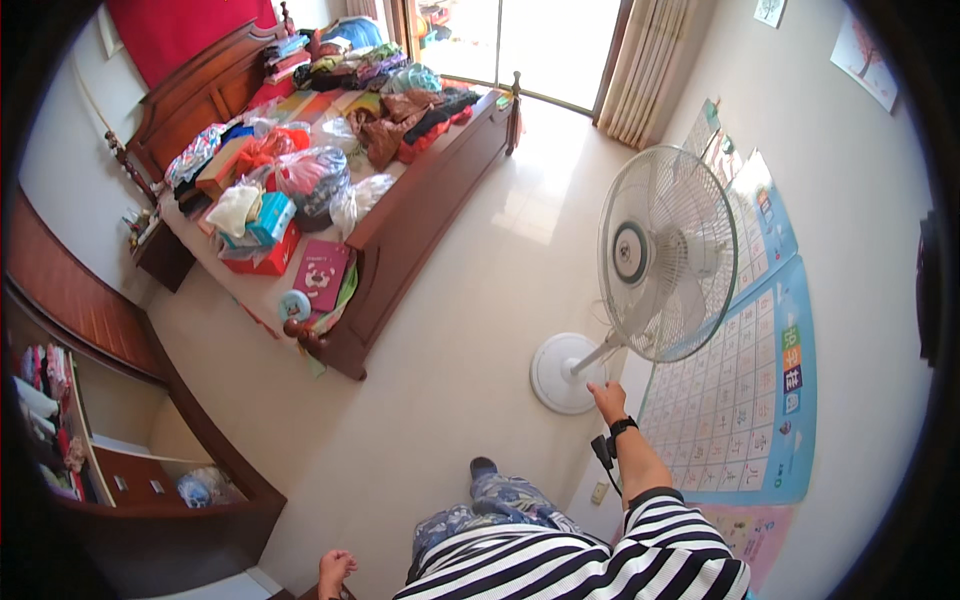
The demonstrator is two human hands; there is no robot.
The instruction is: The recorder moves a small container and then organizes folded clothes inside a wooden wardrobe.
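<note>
My right hand (609, 400) is stretched forward near the white round base (568, 373) of a pedestal fan; whether it touches the pole cannot be told, and its fingers are partly curled. The fan's head, a wire cage (667, 253), stands tilted above and beyond that hand, close to the wall. A black watch or band (622, 426) is on my right wrist, with a black plug and cord (601, 452) hanging beside it. My left hand (339, 566) is low at the bottom left, its fingers loosely curled, near no object that I can make out.
A wooden bed (435, 202) piled with clothes, plastic bags and boxes stands at the upper left. An open wooden wardrobe (225, 442) holding clothes is at the left. Learning posters (720, 390) cover the right wall, a socket (599, 493) below them. Curtains (645, 75) flank a bright glass door.
</note>
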